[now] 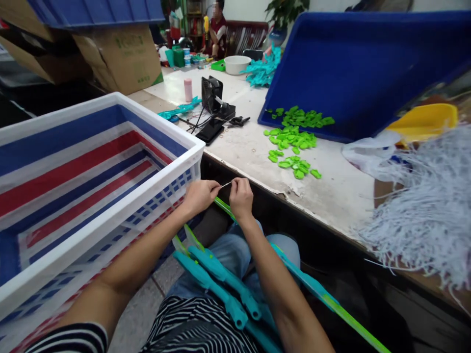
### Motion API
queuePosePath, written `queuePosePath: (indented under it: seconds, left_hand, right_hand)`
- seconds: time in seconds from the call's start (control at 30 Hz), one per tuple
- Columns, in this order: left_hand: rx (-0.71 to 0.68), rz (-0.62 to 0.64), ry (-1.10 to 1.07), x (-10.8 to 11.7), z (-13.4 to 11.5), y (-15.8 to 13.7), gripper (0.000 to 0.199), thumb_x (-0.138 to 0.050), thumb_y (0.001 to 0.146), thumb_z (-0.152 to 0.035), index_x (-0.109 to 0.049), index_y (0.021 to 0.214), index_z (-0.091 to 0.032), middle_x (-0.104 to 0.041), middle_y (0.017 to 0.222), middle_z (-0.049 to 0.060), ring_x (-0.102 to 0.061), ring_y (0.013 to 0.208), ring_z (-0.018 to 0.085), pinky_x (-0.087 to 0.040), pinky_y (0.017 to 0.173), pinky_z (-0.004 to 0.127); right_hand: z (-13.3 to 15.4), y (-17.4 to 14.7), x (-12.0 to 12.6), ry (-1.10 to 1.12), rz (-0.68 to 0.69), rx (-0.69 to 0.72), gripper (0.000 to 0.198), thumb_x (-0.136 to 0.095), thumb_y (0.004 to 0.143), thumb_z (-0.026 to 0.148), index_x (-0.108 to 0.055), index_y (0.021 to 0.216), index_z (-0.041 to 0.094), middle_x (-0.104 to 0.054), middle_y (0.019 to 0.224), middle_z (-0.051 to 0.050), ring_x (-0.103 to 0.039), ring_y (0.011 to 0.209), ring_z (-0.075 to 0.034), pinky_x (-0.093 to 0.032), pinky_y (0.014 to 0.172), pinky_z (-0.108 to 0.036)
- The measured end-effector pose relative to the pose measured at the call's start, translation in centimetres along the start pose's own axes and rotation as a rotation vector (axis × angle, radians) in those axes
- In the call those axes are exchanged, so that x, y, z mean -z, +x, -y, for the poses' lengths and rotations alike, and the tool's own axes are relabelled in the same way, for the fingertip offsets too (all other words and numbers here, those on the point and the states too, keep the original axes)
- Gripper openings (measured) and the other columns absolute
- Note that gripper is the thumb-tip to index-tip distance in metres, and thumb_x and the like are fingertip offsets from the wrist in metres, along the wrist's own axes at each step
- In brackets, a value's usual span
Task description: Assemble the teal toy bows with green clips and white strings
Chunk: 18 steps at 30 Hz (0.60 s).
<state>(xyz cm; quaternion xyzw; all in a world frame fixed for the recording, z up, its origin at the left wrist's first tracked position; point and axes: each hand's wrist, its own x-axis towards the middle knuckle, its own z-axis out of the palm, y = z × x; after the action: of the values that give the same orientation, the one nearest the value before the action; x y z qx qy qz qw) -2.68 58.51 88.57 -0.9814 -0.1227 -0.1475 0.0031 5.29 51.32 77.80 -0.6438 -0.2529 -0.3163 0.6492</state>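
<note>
A short, thin whitish string [225, 185] stretches between my two hands, just off the table's edge. My left hand [199, 197] pinches one end between thumb and fingertips, beside the crate's corner. At the other end, my right hand [241, 198] is closed on the string with bent fingers. Just below them runs a slim bright green plastic strip [225, 208], partly hidden by my right hand. Across my lap lie teal plastic toy parts [217, 279] with tubular ends and green tips. Another long teal-and-green piece [316, 284] slants out past my right forearm.
A white plastic crate [154, 142] with a striped lining stands at left. On the table [243, 152] are bright green parts [294, 139], a small black fan [212, 94] and a phone [209, 131]. A blue tray [353, 63] leans behind. White strings [423, 211] heap at right. Someone sits far back.
</note>
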Motion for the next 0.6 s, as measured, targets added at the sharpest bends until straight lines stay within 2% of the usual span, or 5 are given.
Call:
queuePosePath:
  seconds: [0.17,0.3,0.43,0.53,0.6]
  left_hand:
    - [-0.087,-0.143,-0.102,-0.9,0.0,1.7,0.02,-0.052,0.085,-0.017,-0.069,0.095,-0.016,-0.072,0.093,0.007,-0.065,0.083,0.018,-0.048,0.078,0.027]
    - [-0.356,-0.277,-0.129,-4.5,-1.5,1.5,0.02,-0.05,0.086,-0.017,-0.064,0.101,-0.015,-0.067,0.102,0.01,-0.061,0.097,0.021,-0.049,0.089,0.034]
    - [-0.838,0.152,-0.051,-11.0,-5.0,-1.3,0.017,-0.055,0.087,-0.025,-0.063,0.098,-0.016,-0.066,0.1,0.01,-0.061,0.094,0.022,-0.051,0.084,0.035]
    - [-0.875,0.348,0.121,-15.3,-7.5,-2.0,0.057,-0.072,0.075,-0.038,-0.054,0.122,-0.012,-0.06,0.117,0.017,-0.056,0.109,0.03,-0.045,0.095,0.043]
    - [-0.847,0.441,0.216,-16.7,-8.6,-1.4,0.066,-0.072,0.074,-0.044,-0.051,0.127,-0.01,-0.061,0.112,0.018,-0.057,0.106,0.032,-0.045,0.093,0.045]
  right_hand:
    - [-1.5,-1.4,7.8,-0.029,-0.038,0.061,0.017,-0.045,0.092,0.025,-0.062,0.09,0.022,-0.062,0.079,-0.004,-0.058,0.073,-0.017,-0.047,0.07,-0.031]
    - [-8.9,0.3,13.9,-0.346,0.023,-0.121,0.021,-0.047,0.088,0.026,-0.066,0.081,0.019,-0.067,0.081,-0.007,-0.059,0.078,-0.022,-0.048,0.075,-0.037]
    - [-15.7,4.8,15.4,-0.537,0.117,-0.285,0.022,-0.05,0.084,0.028,-0.069,0.083,0.017,-0.067,0.088,-0.011,-0.057,0.087,-0.025,-0.044,0.086,-0.041]
    - [-17.2,7.7,13.2,-0.604,0.185,-0.386,0.025,-0.053,0.084,0.032,-0.068,0.092,0.014,-0.067,0.096,-0.014,-0.056,0.096,-0.027,-0.043,0.089,-0.04]
    - [-17.3,8.9,11.7,-0.662,0.217,-0.485,0.025,-0.054,0.083,0.03,-0.067,0.097,0.013,-0.066,0.1,-0.016,-0.056,0.099,-0.029,-0.044,0.087,-0.04]
